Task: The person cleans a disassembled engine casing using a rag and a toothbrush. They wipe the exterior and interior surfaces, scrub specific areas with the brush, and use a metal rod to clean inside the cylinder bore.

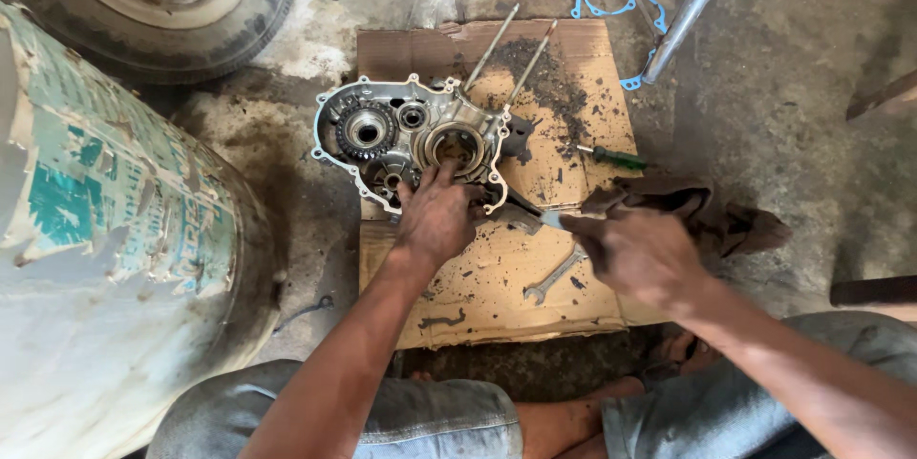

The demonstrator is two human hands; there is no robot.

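- Your left hand rests on the near edge of the engine crankcase half, its fingers spread and reaching up over the rim toward the large round bearing opening; they press on the metal and pinch nothing.
- Your right hand lies near and to the right of the crankcase, fingers curled tight around a slim metal tool whose tip points at the crankcase's lower right corner.
- The crankcase lies flat on a greasy cardboard sheet spread on the floor, open side up, with a toothed gear in its left part and two long studs running from its top edge.
- Just below the crankcase, near your right hand, an open-end spanner lies on the cardboard.
- To the crankcase's right lie a green-handled screwdriver and, farther on, a brown rag.
- Left of the crankcase stands a large peeling drum; a tyre sits beyond it.
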